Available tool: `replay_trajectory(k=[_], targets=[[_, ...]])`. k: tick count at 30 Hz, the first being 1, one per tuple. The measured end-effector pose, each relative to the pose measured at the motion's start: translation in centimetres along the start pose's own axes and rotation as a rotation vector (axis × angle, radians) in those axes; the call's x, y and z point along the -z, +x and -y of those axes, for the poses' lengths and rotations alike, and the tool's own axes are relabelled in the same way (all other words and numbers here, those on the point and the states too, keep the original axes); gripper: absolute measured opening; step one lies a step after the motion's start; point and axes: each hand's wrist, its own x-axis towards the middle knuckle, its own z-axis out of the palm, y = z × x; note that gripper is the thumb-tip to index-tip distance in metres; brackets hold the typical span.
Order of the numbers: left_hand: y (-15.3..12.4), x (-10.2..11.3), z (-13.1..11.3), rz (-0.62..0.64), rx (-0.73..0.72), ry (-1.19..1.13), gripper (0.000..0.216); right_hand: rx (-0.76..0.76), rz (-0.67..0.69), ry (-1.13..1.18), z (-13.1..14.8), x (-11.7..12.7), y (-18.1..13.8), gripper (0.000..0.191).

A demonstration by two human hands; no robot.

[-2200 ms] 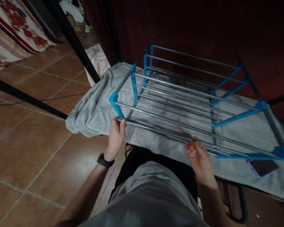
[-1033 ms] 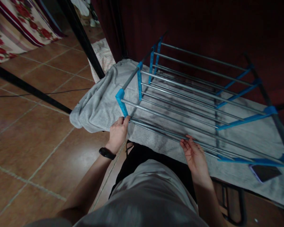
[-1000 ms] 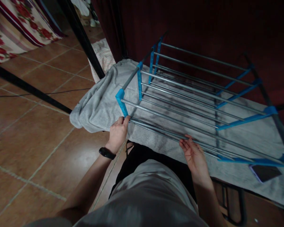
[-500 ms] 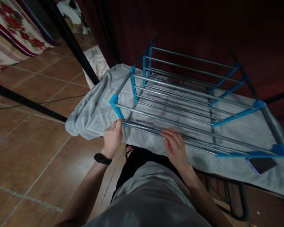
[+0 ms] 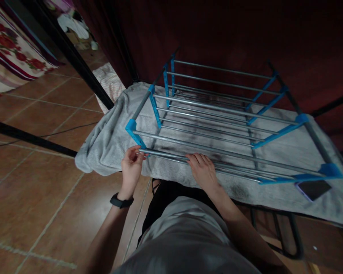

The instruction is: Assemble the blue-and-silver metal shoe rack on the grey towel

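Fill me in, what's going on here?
A person stands over a rack of metal rods and blue joints lying on a grey towel. The left hand has its grip on the left end of the near rods, by a blue corner piece. The right hand lies open across the same rods. A phone lies on the towel.

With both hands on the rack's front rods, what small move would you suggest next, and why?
Probably nudge the nearest rods leftward into the blue corner connector. The left hand grips their ends just beside that connector, seemingly not seated, while the right hand lies flat on them mid-length, able to steady them on the grey towel.
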Motion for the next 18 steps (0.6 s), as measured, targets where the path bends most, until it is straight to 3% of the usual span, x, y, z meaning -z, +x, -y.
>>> replay_trajectory(k=[7, 13, 18], targets=[[-0.1, -0.5, -1.5, -0.004, 0.073, -0.195, 0.03, 0.008, -0.033, 0.005, 0.0, 0.4, 0.3, 0.025], [0.0, -0.7, -2.2, -0.043, 0.232, -0.479, 0.025, 0.027, -0.048, -0.002, -0.2, 0.5, 0.4, 0.024], [0.4, -0.9, -2.0, -0.07, 0.226, -0.533, 0.027, 0.035, -0.054, 0.004, -0.3, 0.8, 0.5, 0.023]])
